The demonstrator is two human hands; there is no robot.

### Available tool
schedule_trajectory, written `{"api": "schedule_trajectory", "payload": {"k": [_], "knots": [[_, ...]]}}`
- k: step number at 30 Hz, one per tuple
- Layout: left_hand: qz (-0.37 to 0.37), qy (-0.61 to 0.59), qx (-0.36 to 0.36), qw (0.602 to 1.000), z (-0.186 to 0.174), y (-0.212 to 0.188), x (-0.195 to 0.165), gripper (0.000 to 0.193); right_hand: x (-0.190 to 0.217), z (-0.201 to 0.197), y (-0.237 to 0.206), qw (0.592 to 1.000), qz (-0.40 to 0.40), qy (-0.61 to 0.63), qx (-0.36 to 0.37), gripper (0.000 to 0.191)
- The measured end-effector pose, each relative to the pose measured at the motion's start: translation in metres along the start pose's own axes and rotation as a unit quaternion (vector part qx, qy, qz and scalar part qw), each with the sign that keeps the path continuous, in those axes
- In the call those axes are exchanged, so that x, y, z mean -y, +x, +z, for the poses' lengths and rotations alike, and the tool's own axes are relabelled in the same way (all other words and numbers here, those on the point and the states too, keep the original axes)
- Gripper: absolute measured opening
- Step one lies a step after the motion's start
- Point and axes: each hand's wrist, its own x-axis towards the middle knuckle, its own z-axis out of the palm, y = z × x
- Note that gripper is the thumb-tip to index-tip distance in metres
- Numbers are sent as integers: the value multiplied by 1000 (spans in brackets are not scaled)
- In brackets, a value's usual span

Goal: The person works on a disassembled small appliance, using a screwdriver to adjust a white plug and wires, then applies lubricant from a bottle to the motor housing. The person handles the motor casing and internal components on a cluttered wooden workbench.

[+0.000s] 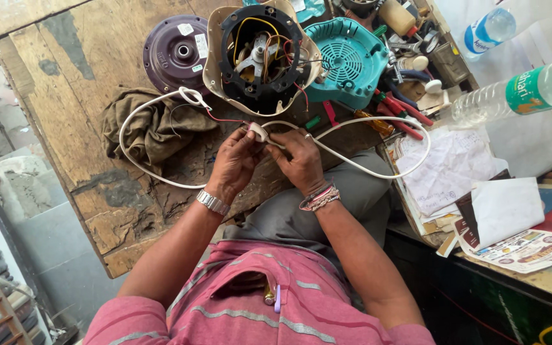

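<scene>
Both hands meet just above the person's lap at the near edge of the wooden bench (pixel 65 83). Left hand (pixel 234 163) and right hand (pixel 301 160) have their fingers (pixel 250 142) closed on a small white plug piece (pixel 259 131), pinched between the fingertips of the two hands. From it the white cord (pixel 378 171) loops off to either side. Just beyond the fingers sits the opened cream motor housing (pixel 260 57), with a brown rag (pixel 151 124) at its left.

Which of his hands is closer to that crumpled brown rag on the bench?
Left. The left hand works the white cable just beside the brown rag; the right hand lies beyond it, farther from the rag.
</scene>
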Motion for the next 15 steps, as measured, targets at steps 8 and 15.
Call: {"api": "schedule_trajectory", "payload": {"k": [8,15], "knots": [[102,57,8,993,3,2,10,20,-13,3,-6,968,180,161,62,14],[108,52,-36,992,2,4,18,20,-11,3,-7,992,105,66,33,16]]}}
